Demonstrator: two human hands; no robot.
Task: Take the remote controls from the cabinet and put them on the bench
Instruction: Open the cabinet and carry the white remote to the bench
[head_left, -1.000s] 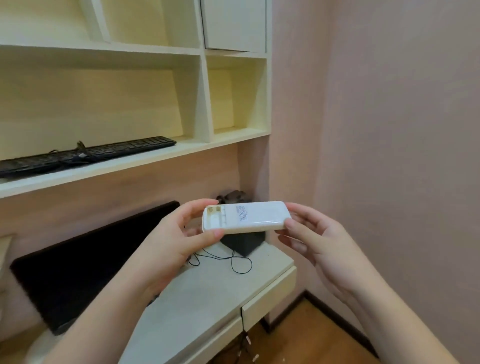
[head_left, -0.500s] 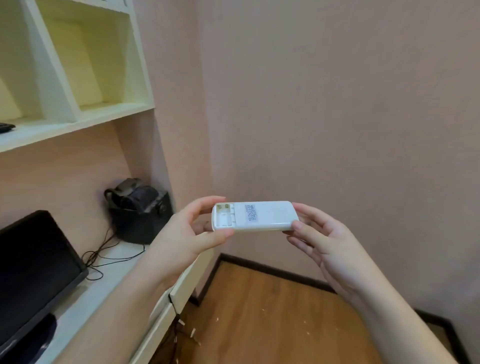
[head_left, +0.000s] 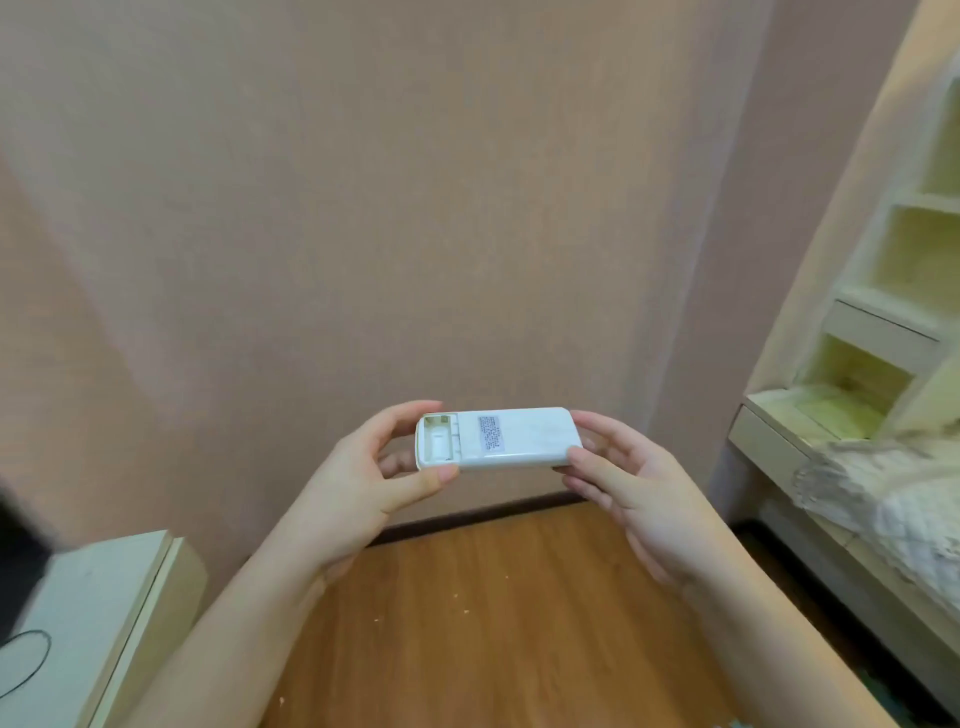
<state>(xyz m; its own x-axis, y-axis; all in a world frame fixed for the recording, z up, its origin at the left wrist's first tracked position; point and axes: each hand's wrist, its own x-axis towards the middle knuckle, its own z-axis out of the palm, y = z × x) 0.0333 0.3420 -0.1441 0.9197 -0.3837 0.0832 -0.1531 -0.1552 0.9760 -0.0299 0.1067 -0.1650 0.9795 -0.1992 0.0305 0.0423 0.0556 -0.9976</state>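
A white remote control (head_left: 511, 439) is held level in front of me, back side up, with a label and an uncovered battery compartment at its left end. My left hand (head_left: 358, 488) grips the left end between thumb and fingers. My right hand (head_left: 631, 478) holds the right end the same way. The remote hangs above the wooden floor, facing a pink wall.
A pale desk corner (head_left: 104, 597) with a black cable sits at the lower left. At the right stands a cream shelf unit (head_left: 893, 291) with open cubbies, and a white lace-covered surface (head_left: 883, 499) below it. Wooden floor (head_left: 493, 623) lies between them.
The view has swung right: the cabinet shelves, keyboard and monitor have left the frame, and a shelf unit with a lace cover has come in at the right. Both hands keep holding the remote.
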